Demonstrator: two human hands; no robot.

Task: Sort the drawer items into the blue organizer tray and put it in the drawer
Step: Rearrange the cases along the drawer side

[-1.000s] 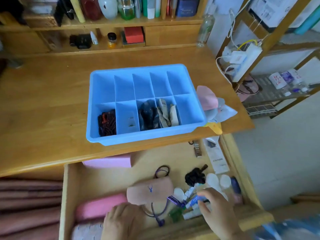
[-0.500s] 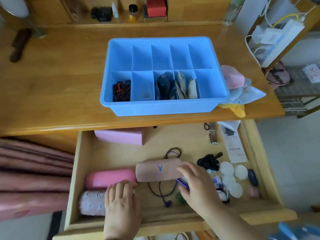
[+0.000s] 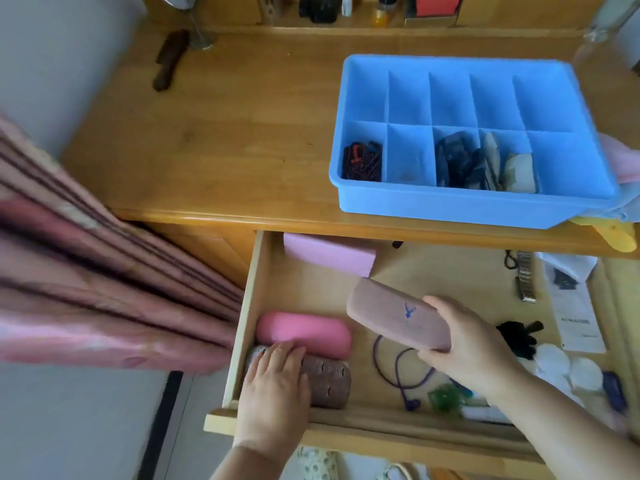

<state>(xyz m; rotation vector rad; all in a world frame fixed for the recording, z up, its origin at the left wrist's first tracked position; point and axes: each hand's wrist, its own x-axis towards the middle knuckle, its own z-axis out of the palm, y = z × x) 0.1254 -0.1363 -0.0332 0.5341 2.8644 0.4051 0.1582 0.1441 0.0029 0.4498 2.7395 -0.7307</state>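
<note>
The blue organizer tray [image 3: 450, 199] stands on the desk at the upper right, with dark hair ties, dark cloth and beige items in its front compartments. Below it the wooden drawer [image 3: 244, 327] is pulled out. My right hand [image 3: 464, 344] grips a tan glasses case with a blue deer mark [image 3: 388, 310], lifted and tilted above the drawer floor. My left hand [image 3: 273, 386] lies flat on a patterned case [image 3: 329, 382] at the drawer's front left, beside a pink case [image 3: 304, 332].
In the drawer lie a pink box [image 3: 329, 252], a purple cord [image 3: 398, 375], a black scrunchie [image 3: 519, 336], cotton pads [image 3: 568, 367], a watch band [image 3: 524, 275] and a paper leaflet [image 3: 575, 317]. A pink curtain [image 3: 86, 271] hangs at the left. A shelf with bottles runs along the back of the desk.
My right hand has taken hold of the tan case and lifted it off the drawer floor. My left hand stays on the patterned case. The camera swung left.
</note>
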